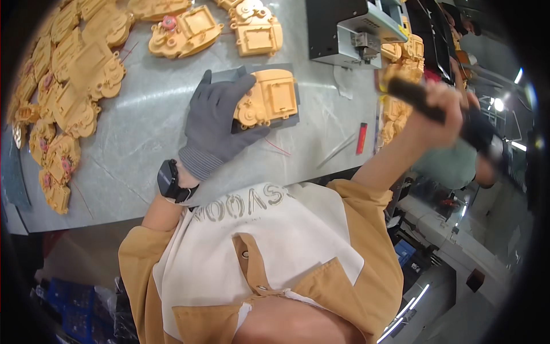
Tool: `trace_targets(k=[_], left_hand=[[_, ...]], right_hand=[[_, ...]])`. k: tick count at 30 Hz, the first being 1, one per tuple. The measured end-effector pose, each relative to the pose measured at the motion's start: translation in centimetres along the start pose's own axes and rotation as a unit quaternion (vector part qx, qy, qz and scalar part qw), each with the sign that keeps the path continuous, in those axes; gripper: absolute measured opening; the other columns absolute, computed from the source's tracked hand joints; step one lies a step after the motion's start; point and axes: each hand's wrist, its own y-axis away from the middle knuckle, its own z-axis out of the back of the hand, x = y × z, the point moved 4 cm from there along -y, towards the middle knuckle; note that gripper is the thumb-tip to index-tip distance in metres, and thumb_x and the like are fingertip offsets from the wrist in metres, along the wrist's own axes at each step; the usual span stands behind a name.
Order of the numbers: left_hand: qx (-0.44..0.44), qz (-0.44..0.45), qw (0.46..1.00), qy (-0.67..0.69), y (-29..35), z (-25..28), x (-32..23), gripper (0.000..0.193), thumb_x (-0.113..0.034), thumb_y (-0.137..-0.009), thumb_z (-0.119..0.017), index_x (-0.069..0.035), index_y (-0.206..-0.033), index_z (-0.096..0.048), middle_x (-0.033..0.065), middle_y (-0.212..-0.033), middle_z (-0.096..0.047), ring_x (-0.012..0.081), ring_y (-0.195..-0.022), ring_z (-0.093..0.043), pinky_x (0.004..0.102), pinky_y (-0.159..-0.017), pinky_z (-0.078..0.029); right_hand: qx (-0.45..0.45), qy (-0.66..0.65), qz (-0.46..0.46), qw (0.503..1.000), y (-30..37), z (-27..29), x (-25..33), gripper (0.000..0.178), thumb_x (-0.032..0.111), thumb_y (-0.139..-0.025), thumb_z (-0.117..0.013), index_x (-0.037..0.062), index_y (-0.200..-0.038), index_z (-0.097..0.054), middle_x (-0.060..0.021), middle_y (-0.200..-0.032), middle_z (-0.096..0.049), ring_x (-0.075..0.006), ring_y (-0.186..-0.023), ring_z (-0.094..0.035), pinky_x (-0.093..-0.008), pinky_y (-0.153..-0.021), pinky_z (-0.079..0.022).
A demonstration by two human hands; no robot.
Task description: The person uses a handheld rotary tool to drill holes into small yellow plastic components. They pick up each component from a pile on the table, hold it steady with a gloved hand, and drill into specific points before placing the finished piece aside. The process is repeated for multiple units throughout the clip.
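Note:
In a dark grey knit glove, my left hand (213, 117) grips the left side of a yellow-orange plastic housing (281, 96), its thumb along the near edge and its fingers over the far left corner. The housing lies face up in a dark grey block (290, 122) on the table, with a rectangular frame on its right part. Off to the right, raised beyond the table edge, my bare right hand (446, 117) is closed round a black cylindrical tool (413, 96). Motion blurs that tool, so its exact kind does not show.
Many similar housings (74, 109) crowd the table's left side, some with red parts. More housings (186, 33) lie at the back. A black-and-silver machine (349, 34) stands back right. A red strip (361, 139) lies near the right edge. Another person (450, 166) is at right.

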Motion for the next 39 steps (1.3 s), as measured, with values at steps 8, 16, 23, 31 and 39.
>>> trace_targets(k=[8,16,23,31,39], left_hand=[[0.021,0.000,0.999,0.025,0.1,0.0,0.3,0.074,-0.032,-0.061,-0.076,-0.007,-0.121,-0.043,0.0091,-0.104,-0.055,0.0269,-0.098,-0.052,0.0498,-0.103,-0.024],[0.025,0.004,1.000,0.015,-0.2,-0.1,0.3,0.074,-0.031,-0.060,-0.077,-0.008,-0.122,-0.043,0.0102,-0.104,-0.055,0.0273,-0.099,-0.052,0.0495,-0.103,-0.024],[0.040,0.012,0.999,0.031,-0.4,-0.3,0.1,0.075,-0.031,-0.060,-0.077,-0.007,-0.123,-0.043,0.0103,-0.104,-0.055,0.0270,-0.100,-0.051,0.0491,-0.104,-0.023],[0.023,0.004,0.999,0.025,-0.6,-0.2,0.4,0.073,-0.033,-0.061,-0.076,-0.009,-0.121,-0.044,0.0086,-0.101,-0.054,0.0271,-0.097,-0.051,0.0502,-0.102,-0.026],[0.039,0.002,0.999,0.028,-0.2,-0.8,-0.1,0.073,-0.035,-0.061,-0.076,-0.009,-0.121,-0.045,0.0092,-0.099,-0.056,0.0272,-0.097,-0.052,0.0494,-0.102,-0.026]], right_hand=[[-0.054,0.062,-0.060,0.995,-1.4,0.2,-4.4,0.038,-0.008,-0.066,-0.056,-0.0030,-0.101,-0.042,-0.0099,-0.059,-0.050,-0.0175,-0.045,-0.048,-0.0315,-0.048,-0.043],[0.011,0.047,0.026,0.998,1.3,-2.1,-0.6,0.041,0.000,-0.068,-0.052,-0.0022,-0.107,-0.040,-0.0081,-0.057,-0.048,-0.0173,-0.045,-0.046,-0.0353,-0.052,-0.042],[-0.081,0.115,-0.011,0.990,-4.1,-0.6,-5.2,0.032,-0.008,-0.065,-0.055,-0.0041,-0.095,-0.046,-0.0105,-0.057,-0.050,-0.0176,-0.046,-0.048,-0.0298,-0.051,-0.043],[-0.050,0.068,-0.107,0.991,1.5,-1.6,-3.5,0.039,-0.006,-0.064,-0.058,-0.0020,-0.100,-0.044,-0.0057,-0.056,-0.046,-0.0144,-0.043,-0.045,-0.0289,-0.048,-0.041],[0.121,-0.054,-0.092,0.987,6.5,-7.1,0.5,0.039,-0.002,-0.071,-0.047,0.0012,-0.107,-0.034,-0.0083,-0.058,-0.045,-0.0175,-0.044,-0.043,-0.0341,-0.048,-0.040]])
